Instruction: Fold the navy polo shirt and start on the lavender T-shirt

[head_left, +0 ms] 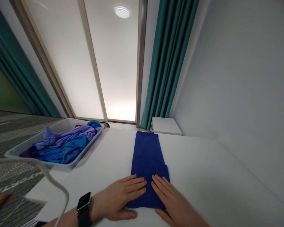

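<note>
A dark blue cloth [148, 157], folded into a long narrow strip, lies on the white table [203, 176] and runs away from me. Both my hands rest flat on its near end. My left hand [119, 197], with a black watch on the wrist, presses the left side with its fingers stretched out. Beside it, my right hand [171, 198] lies flat on the right side, fingers spread. Neither hand grips anything.
A grey tray [61, 165] with purple and blue clothes [63, 143] sits at the table's left edge. A small white box [167, 125] stands at the far end by a teal curtain. A white wall runs along the right. A white cable [49, 178] crosses the lower left.
</note>
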`<act>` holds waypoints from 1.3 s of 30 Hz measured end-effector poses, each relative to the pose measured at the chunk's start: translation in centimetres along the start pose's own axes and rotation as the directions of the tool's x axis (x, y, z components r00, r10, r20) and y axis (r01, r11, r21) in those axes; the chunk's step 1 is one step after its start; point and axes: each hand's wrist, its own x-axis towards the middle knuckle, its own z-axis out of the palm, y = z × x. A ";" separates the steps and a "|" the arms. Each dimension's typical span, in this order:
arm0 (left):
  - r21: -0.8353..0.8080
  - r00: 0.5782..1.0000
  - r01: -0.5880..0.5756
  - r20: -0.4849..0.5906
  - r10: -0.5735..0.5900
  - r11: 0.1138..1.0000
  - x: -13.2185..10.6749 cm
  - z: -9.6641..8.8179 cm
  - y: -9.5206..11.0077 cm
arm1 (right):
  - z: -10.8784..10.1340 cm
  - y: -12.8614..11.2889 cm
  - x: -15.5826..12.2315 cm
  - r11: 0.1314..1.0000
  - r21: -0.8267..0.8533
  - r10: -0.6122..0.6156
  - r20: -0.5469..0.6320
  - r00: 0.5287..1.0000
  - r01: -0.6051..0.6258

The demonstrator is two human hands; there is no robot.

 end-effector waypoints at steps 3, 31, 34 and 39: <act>-0.020 0.999 0.007 -0.048 -0.008 1.000 0.1 0.2 0.1 | 0.1 -0.9 0.8 0.993 -0.114 -0.051 -0.119 0.992 0.037; -0.519 0.841 0.248 -0.305 -0.448 0.818 0.5 1.5 -1.0 | -13.5 1.2 9.3 0.896 0.385 0.096 0.321 0.942 -0.223; -0.746 0.797 0.223 -0.231 -0.558 0.628 1.6 1.2 -1.0 | -14.2 5.3 13.6 0.887 0.409 0.032 0.405 0.914 -0.213; -0.946 0.740 0.109 -0.128 -0.661 0.306 3.7 0.6 -3.5 | -10.1 12.3 20.0 0.899 0.290 0.104 0.586 0.804 -0.328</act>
